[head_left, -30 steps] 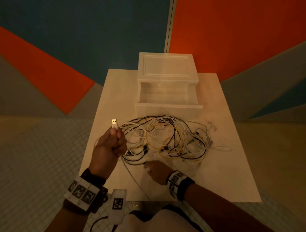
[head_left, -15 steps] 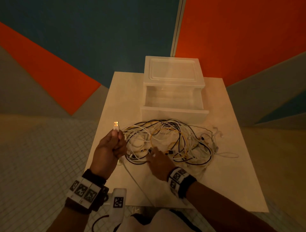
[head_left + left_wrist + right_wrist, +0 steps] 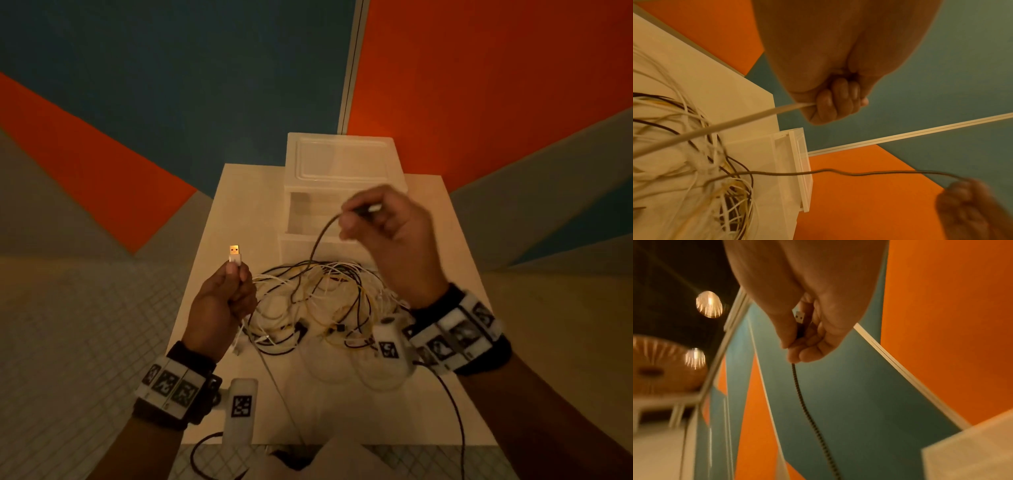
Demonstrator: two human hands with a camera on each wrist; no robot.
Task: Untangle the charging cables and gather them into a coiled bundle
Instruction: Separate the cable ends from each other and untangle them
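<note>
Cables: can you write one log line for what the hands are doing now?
left hand: holds white cable | right hand: pinches dark cable | pile: tangled

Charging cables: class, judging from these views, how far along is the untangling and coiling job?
Early stage. Done: two ends found. The left hand grips a white cable by its USB plug; the right hand pinches a dark braided cable lifted from the heap. Left: the tangled pile on the table is still knotted, and no coil exists.
</note>
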